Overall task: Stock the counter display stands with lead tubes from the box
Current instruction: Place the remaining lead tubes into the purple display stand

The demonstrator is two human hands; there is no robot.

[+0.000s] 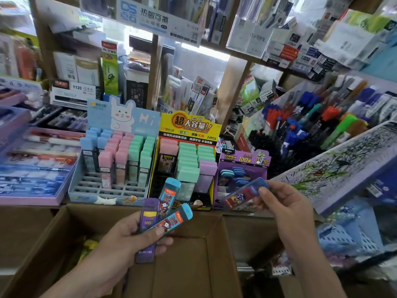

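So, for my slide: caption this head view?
Left hand grips three lead tubes above the cardboard box; right hand pinches a blue tube by the purple stand.

The left hand and the right hand are seen bare, as are both forearms. Short, plain thumbnails are shown.

Held fanned above the open cardboard box: three tubes, blue and purple caps. Fourth tube, blue-capped, tilted before purple stand. Bunny stand and yellow stand part-filled.
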